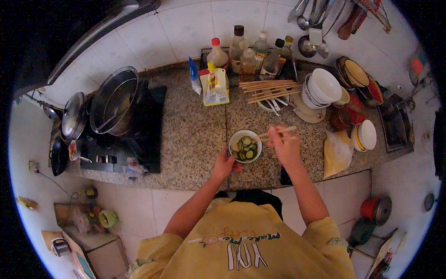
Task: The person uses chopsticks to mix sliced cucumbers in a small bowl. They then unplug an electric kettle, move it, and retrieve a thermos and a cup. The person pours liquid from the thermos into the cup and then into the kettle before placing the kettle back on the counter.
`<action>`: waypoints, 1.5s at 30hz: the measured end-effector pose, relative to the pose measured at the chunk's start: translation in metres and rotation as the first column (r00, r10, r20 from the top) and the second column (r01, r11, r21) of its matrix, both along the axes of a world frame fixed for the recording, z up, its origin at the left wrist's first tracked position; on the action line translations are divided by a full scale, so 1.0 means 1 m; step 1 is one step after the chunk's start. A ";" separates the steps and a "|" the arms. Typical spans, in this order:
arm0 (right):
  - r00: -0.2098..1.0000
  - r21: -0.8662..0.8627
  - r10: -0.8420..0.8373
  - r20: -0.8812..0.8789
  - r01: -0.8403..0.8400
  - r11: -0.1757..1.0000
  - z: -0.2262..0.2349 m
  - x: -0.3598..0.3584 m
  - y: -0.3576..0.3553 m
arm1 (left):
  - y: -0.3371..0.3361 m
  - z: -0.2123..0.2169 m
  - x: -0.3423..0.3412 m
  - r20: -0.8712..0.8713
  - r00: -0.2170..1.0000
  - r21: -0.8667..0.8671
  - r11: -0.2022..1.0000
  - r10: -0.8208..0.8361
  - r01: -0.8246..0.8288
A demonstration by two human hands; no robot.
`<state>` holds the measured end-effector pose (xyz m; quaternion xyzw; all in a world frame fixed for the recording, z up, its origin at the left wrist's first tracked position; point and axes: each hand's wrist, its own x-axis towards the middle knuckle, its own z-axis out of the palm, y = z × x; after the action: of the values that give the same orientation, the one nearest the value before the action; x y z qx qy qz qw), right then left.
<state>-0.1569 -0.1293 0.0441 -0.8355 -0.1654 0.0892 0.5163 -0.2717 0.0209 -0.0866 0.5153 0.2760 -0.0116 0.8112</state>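
Observation:
A small white bowl (231,140) of sliced cucumber (247,148) stands near the front edge of the speckled counter (190,139). My left hand (226,163) grips the bowl's near left rim, thumb up along its side. In my right hand (284,145) is a pair of wooden chopsticks (288,131), held to the right of the bowl. Their tips reach left toward the bowl's right rim; whether they touch the cucumber I cannot tell.
Behind lie loose chopsticks (269,85), white spoons (275,108), a yellow pouch (216,88) and several sauce bottles (237,46). Stacked white bowls (324,86) stand at the back right, a bag of yellow grain-like stuff (337,151) at the front right. Left is a stove with a large black pot (104,116).

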 end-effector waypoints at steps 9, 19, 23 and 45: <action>0.943 -0.011 0.333 0.012 -0.333 0.943 -0.012 -0.005 0.000 | 0.001 -0.003 0.001 -0.022 1.000 0.003 1.000 0.003 -0.003; 0.946 0.018 0.324 -0.007 -0.324 0.946 0.000 -0.014 -0.011 | 0.000 0.004 0.001 -0.028 0.999 0.014 1.000 -0.022 0.022; 0.992 0.031 0.080 -0.093 -0.078 0.996 0.012 -0.007 -0.020 | 0.000 -0.003 -0.001 -0.021 1.000 0.028 1.000 0.003 -0.002; 0.997 -0.057 0.060 -0.040 -0.063 0.996 0.011 -0.009 -0.016 | 0.003 -0.005 0.001 -0.006 0.999 0.021 0.999 -0.043 0.044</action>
<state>-0.1661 -0.1456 0.0547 -0.8429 -0.1786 0.1256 0.4917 -0.2708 0.0240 -0.0914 0.5298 0.2671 -0.0277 0.8045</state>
